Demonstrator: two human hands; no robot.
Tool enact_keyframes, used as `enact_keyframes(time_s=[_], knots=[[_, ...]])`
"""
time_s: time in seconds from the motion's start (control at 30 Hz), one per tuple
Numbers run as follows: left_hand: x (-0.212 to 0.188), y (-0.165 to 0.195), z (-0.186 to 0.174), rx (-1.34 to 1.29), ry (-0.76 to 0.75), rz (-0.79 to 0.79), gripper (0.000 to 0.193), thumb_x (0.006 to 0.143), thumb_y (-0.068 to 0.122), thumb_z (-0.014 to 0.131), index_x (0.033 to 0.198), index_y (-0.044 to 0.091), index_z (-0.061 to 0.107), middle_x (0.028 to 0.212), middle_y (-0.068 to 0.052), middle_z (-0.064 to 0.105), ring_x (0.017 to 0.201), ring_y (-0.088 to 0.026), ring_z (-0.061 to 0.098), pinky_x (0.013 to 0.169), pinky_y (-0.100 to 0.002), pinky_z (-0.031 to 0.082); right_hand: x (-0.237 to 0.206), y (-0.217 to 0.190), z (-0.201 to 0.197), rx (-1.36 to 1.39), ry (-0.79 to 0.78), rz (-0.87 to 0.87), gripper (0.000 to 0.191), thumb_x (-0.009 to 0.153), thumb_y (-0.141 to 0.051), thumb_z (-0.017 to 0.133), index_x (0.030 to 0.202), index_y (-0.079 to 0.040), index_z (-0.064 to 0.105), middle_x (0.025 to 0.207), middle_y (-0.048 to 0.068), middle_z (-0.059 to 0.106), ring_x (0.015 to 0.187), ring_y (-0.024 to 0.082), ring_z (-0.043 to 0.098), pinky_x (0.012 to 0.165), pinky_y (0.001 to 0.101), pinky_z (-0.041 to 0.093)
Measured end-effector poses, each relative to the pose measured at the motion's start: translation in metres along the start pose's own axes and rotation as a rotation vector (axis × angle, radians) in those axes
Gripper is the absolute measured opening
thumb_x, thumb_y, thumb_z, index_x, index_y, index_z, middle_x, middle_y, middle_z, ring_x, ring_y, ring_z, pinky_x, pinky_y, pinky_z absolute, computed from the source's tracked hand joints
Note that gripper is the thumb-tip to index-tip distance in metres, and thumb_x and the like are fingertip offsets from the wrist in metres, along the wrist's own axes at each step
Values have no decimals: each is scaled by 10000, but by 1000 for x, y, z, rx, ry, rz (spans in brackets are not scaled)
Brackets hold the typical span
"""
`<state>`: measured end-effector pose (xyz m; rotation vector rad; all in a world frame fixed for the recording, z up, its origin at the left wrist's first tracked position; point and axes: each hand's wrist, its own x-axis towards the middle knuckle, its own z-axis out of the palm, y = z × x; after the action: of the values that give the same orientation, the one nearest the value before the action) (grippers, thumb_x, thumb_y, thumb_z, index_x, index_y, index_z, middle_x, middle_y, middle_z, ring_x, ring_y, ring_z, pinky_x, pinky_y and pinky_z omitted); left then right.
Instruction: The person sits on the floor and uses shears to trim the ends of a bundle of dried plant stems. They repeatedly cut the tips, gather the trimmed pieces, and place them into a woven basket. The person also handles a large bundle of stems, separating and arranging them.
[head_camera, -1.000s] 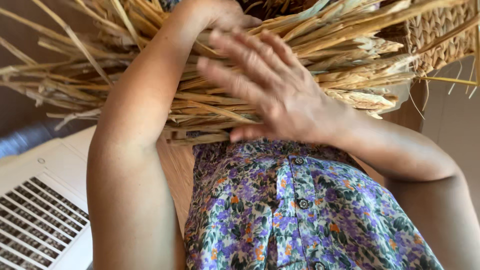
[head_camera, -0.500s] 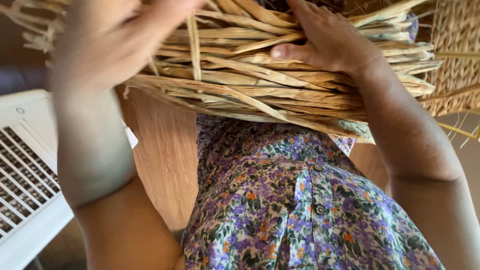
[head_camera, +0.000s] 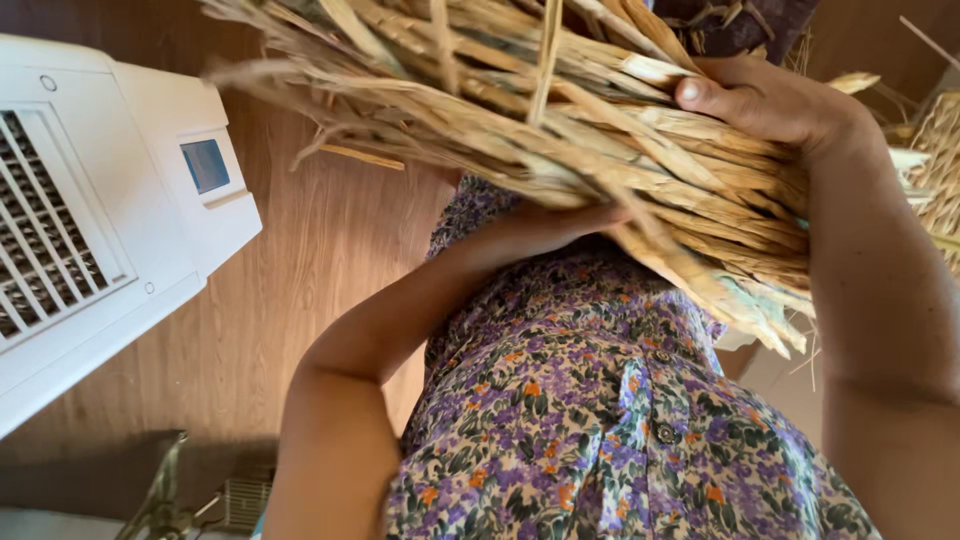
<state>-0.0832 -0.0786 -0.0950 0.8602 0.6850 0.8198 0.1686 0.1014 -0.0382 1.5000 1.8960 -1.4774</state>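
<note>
1. Across the top of the view, a thick bundle of dried straw-coloured leaf strips (head_camera: 560, 130) is held up close to the person's chest, running from the upper left down to the right.
2. Flat and papery, the strips are pale tan, with frayed, split ends; a few stray pieces stick out at angles, and the cut ends at the lower right look ragged.
3. At the bundle's upper right side the right hand (head_camera: 775, 100) has its thumb pressed onto the strips and its other fingers wrapped behind them, so it grips the bundle.
4. From underneath, the left hand (head_camera: 545, 225) supports the middle of the bundle. Its palm presses against the strips, but its fingers are hidden behind them, so I cannot tell whether they are curled or flat.
5. Below the bundle, the person's blouse (head_camera: 600, 420) is soft cloth printed with small purple, orange and green flowers, fastened by small round buttons.
6. On the left stands a white plastic appliance (head_camera: 110, 220), boxy with rounded corners, a slatted grille and a small dark panel.
7. Beneath and beside it, the wooden floor (head_camera: 300, 300) shows warm brown grain with a smooth finish.
8. At the far right edge a piece of woven basketwork (head_camera: 940, 150) shows, coarse and tan like the strips.
</note>
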Motion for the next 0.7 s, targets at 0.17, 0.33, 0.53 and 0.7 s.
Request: enact_keyframes(time_s=[0.17, 0.33, 0.53, 0.7], knots=[[63, -30, 44, -152, -1, 17, 669, 896, 531, 747, 1296, -3, 689, 1302, -179, 730, 1254, -272, 695, 1081, -369, 585, -18, 29, -46, -293, 60, 120, 957, 953, -773, 436, 1394, 52, 638, 1086, 322, 704, 1057, 418, 669, 845, 543, 527], [77, -23, 51, -157, -77, 159, 705, 914, 543, 749, 1362, 10, 642, 1361, -161, 682, 1291, -256, 625, 1113, -368, 519, -40, 36, -45, -361, 129, 231, 902, 901, -743, 511, 1331, 36, 660, 1073, 310, 704, 993, 436, 703, 856, 533, 544], [-23, -3, -50, -144, -427, -117, 890, 890, 483, 785, 1547, 29, 392, 1560, -240, 476, 1407, -343, 520, 1176, -444, 452, -37, 43, 4, -96, 218, 194, 898, 826, -721, 624, 1324, 26, 642, 1110, 281, 716, 1036, 402, 689, 875, 489, 519], [-100, -1, -199, 11, -38, -518, 589, 927, 440, 710, 1347, 29, 676, 1266, -170, 748, 1134, -245, 736, 1001, -376, 595, -48, 49, 12, -180, 227, 136, 834, 832, -689, 644, 1266, 23, 661, 1076, 259, 736, 1027, 375, 720, 901, 471, 542]])
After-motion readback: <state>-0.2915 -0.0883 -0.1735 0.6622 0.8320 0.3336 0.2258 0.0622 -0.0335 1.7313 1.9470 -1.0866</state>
